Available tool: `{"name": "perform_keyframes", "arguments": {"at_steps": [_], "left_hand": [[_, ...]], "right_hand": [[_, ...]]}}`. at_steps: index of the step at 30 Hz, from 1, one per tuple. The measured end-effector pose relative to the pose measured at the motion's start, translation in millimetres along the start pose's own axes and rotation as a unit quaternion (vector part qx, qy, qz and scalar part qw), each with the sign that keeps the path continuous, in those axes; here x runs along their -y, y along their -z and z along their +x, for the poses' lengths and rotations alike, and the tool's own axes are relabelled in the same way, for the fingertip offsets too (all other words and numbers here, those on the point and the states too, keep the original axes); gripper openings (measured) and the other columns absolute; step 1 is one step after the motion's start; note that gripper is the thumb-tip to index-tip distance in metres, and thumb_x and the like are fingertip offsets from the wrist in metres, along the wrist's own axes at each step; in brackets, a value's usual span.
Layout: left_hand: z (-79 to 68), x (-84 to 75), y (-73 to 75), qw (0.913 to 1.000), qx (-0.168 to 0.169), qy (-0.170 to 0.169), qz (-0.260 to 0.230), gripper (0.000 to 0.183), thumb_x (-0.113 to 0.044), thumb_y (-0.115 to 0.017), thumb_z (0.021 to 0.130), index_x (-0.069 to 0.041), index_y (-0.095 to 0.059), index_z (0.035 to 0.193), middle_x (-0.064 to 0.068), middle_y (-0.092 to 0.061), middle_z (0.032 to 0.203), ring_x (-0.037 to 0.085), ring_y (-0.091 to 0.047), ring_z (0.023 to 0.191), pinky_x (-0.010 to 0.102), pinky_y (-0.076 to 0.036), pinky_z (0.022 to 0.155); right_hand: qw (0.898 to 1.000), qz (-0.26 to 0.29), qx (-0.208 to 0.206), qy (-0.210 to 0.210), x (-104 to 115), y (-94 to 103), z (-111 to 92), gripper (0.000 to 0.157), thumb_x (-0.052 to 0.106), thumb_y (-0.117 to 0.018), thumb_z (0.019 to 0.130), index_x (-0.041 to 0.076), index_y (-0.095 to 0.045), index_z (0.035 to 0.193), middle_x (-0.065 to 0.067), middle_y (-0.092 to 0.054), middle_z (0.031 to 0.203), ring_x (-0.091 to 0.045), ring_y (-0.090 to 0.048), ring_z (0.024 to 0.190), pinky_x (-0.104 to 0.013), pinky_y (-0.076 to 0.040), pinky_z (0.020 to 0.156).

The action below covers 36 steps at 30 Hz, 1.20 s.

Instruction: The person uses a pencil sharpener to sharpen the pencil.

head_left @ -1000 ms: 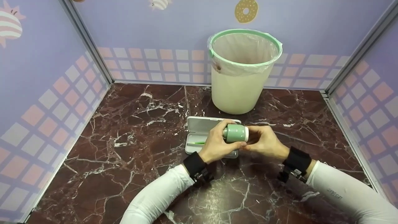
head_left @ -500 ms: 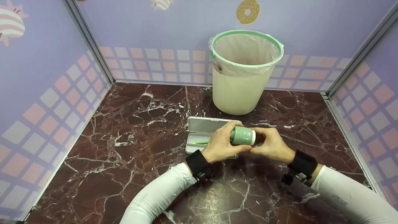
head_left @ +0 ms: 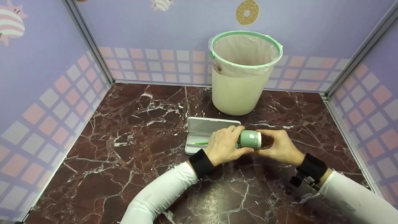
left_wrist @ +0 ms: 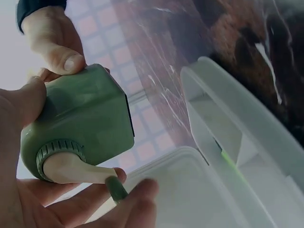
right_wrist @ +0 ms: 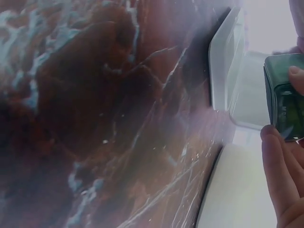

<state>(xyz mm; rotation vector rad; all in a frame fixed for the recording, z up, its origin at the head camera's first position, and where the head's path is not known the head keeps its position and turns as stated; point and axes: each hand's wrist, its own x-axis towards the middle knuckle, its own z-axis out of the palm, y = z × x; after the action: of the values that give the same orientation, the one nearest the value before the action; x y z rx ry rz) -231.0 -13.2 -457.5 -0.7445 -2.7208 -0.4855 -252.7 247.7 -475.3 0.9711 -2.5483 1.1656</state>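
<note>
A green crank pencil sharpener [head_left: 249, 139] with a white end is held sideways between both hands in the head view. My left hand [head_left: 222, 144] grips its body from the left. From the other side my right hand [head_left: 279, 147] holds it near the white end, thumb below and fingers above. In the left wrist view a cream crank arm [left_wrist: 78, 171] with a green knob [left_wrist: 115, 188] leaves a ridged collar, left fingers beside it. A dark see-through window [right_wrist: 289, 111] shows in the right wrist view. Behind the left hand lies an open white pencil case [head_left: 214, 126].
A slim green stick [head_left: 199, 143] lies in the case. A large cream bin [head_left: 238, 90] with a green rim and plastic liner stands behind, against the patterned back wall [head_left: 155, 31]. The dark red marble-look table [head_left: 108, 174] is walled on three sides.
Both hands have carried the sharpener rightward and slightly nearer the person. More of its green body was visible earlier beyond the left fingers. Case and bin stay put.
</note>
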Motion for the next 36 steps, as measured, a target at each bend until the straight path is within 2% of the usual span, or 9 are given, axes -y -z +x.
{"name": "perform_keyframes", "arguments": {"at_steps": [2, 5, 9, 12, 17, 21, 28, 36], "left_hand": [[2.5, -1.6, -1.5, 0.9999, 0.002, -0.011, 0.011, 0.075, -0.077, -0.078, 0.091, -0.020, -0.067, 0.138, 0.000, -0.080, 0.127, 0.023, -0.077, 0.113, 0.038, -0.065, 0.092], [6.5, -4.1, -2.3, 0.9996, 0.017, -0.023, 0.001, 0.075, -0.074, -0.079, 0.091, -0.018, -0.067, 0.140, 0.002, -0.079, 0.134, 0.023, -0.071, 0.125, 0.037, -0.062, 0.105], [10.4, -7.0, -4.8, 0.9988, 0.029, -0.027, -0.028, 0.081, -0.068, -0.084, 0.090, -0.014, -0.065, 0.147, 0.003, -0.079, 0.131, 0.022, -0.073, 0.118, 0.035, -0.063, 0.101], [12.2, -8.1, -8.1, 0.9987, 0.028, -0.026, -0.034, 0.085, -0.064, -0.088, 0.089, -0.011, -0.064, 0.151, 0.005, -0.080, 0.128, 0.021, -0.076, 0.113, 0.036, -0.064, 0.098], [17.4, -10.0, -14.7, 0.9968, 0.031, -0.036, -0.063, 0.079, -0.056, -0.092, 0.088, -0.013, -0.065, 0.149, 0.006, -0.082, 0.126, 0.022, -0.079, 0.109, 0.036, -0.065, 0.095], [26.7, -12.5, -21.7, 0.9942, 0.037, -0.048, -0.088, 0.072, -0.050, -0.093, 0.088, -0.015, -0.068, 0.146, 0.005, -0.083, 0.130, 0.022, -0.080, 0.112, 0.035, -0.064, 0.098], [40.1, -19.3, -37.1, 0.9938, 0.060, -0.041, -0.084, 0.068, -0.051, -0.091, 0.090, -0.018, -0.069, 0.145, 0.003, -0.082, 0.132, 0.021, -0.079, 0.112, 0.036, -0.063, 0.097], [48.3, -21.9, -53.8, 0.9931, 0.085, -0.018, -0.079, 0.063, -0.053, -0.091, 0.090, -0.019, -0.070, 0.140, 0.000, -0.083, 0.126, 0.019, -0.080, 0.111, 0.034, -0.064, 0.094]], "right_hand": [[1.000, 0.002, 0.001, -0.007, -2, 0.2, -2, 0.068, -0.007, -0.097, 0.068, -0.002, -0.078, 0.133, -0.016, -0.086, 0.116, -0.005, -0.078, 0.092, -0.030, -0.069, 0.079], [1.000, 0.011, 0.001, -0.018, -4, 1.3, -4, 0.068, -0.008, -0.097, 0.069, -0.002, -0.077, 0.133, -0.016, -0.086, 0.114, -0.005, -0.078, 0.090, -0.030, -0.069, 0.077], [0.999, 0.016, 0.006, -0.029, -8, 3.0, -7, 0.068, -0.006, -0.099, 0.070, -0.002, -0.077, 0.134, -0.015, -0.085, 0.112, -0.009, -0.079, 0.088, -0.034, -0.070, 0.076], [0.999, 0.009, 0.015, -0.037, -11, 3.7, -9, 0.068, -0.003, -0.101, 0.072, -0.003, -0.076, 0.135, -0.016, -0.085, 0.114, -0.011, -0.080, 0.089, -0.033, -0.070, 0.077], [0.998, -0.015, 0.024, -0.049, -16, 5.7, -11, 0.068, 0.001, -0.102, 0.071, -0.001, -0.077, 0.134, -0.014, -0.086, 0.116, -0.011, -0.079, 0.091, -0.029, -0.068, 0.079], [0.997, -0.038, 0.024, -0.059, -20, 7.8, -14, 0.070, 0.005, -0.104, 0.071, 0.001, -0.077, 0.135, -0.012, -0.085, 0.116, -0.013, -0.077, 0.091, -0.033, -0.066, 0.081], [0.992, -0.084, 0.040, -0.083, -30, 11.3, -15, 0.069, 0.010, -0.102, 0.072, 0.008, -0.076, 0.136, -0.008, -0.084, 0.115, -0.014, -0.073, 0.094, -0.030, -0.060, 0.084], [0.988, -0.096, 0.070, -0.102, -42, 12.5, -15, 0.065, 0.013, -0.101, 0.076, 0.010, -0.075, 0.136, -0.006, -0.084, 0.115, -0.016, -0.074, 0.096, -0.034, -0.061, 0.086]]}}
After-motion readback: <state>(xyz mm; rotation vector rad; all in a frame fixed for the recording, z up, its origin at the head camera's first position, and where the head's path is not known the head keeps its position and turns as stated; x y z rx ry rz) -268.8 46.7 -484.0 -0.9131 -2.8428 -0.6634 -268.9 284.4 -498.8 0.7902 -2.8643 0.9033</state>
